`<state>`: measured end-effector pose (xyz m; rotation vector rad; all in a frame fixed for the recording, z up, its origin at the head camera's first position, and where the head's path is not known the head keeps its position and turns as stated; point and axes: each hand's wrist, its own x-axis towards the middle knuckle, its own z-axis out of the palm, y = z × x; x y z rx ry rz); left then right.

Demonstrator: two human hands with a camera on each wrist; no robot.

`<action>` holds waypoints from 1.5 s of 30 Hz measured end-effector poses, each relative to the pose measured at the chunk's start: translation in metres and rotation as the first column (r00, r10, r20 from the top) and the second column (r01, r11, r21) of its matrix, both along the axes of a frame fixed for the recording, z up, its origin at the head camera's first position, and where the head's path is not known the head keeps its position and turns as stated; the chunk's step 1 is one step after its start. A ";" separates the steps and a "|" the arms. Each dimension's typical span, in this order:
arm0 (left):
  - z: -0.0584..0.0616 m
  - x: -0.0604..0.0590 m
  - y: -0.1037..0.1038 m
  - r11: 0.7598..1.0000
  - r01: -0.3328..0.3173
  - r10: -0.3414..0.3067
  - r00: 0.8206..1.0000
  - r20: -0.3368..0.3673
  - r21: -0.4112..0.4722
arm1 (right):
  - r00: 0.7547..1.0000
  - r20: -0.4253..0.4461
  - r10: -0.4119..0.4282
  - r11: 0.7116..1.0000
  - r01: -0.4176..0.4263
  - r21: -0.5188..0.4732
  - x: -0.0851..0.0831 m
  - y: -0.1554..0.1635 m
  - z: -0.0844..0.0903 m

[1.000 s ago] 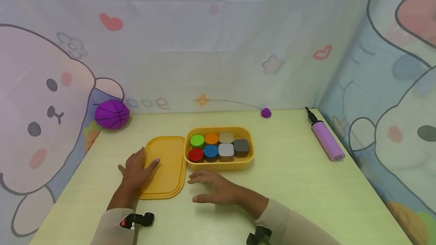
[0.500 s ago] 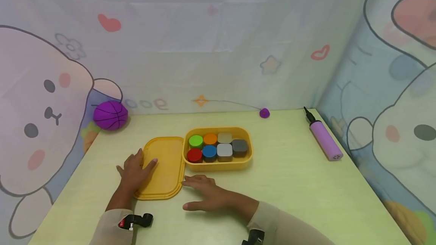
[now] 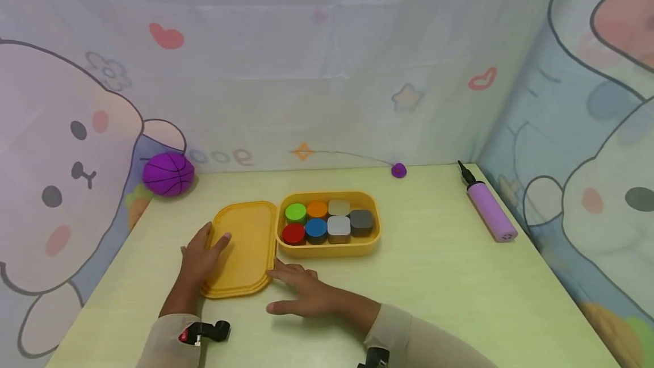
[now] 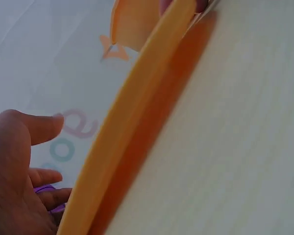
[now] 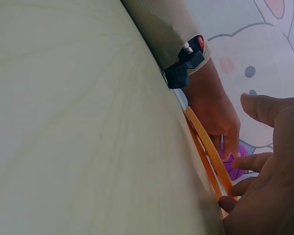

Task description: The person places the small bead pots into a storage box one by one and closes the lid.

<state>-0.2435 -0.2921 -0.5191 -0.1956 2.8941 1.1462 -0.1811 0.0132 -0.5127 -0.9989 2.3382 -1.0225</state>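
A yellow lid lies left of the open yellow box, which holds several coloured pots. My left hand grips the lid's left edge, thumb on top, fingers over the rim. In the left wrist view the lid stands tilted off the table beside the left hand. My right hand lies flat on the table, its straight fingers touching the lid's near right corner. The right wrist view shows the lid edge-on between the right hand and the left hand.
A purple basketball sits at the table's back left. A purple hand pump lies near the right edge, and a small purple piece sits at the back. Patterned curtain walls close in three sides of the yellow-green table.
My right hand slid left along the table to the lid's near right corner. The lid has tipped slightly, and the left thumb has drawn back toward its left edge.
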 end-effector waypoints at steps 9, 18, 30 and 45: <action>0.025 0.010 -0.005 0.965 -0.006 0.015 0.999 -0.034 0.262 | 0.997 0.080 0.017 0.994 -0.008 -0.112 -0.002 -0.004 0.005; 0.055 0.024 0.005 0.905 -0.001 0.057 0.991 -0.120 0.425 | 0.981 0.145 0.130 0.941 -0.076 -0.331 -0.005 0.005 0.017; 0.077 0.025 0.076 0.856 -0.021 0.127 0.977 -0.171 0.516 | 0.972 0.212 0.102 0.869 0.017 -0.494 -0.022 0.039 0.036; 0.083 0.044 0.167 0.743 -0.087 0.217 0.969 -0.115 0.664 | 0.967 0.236 -0.100 0.736 0.231 -0.636 -0.044 0.070 0.058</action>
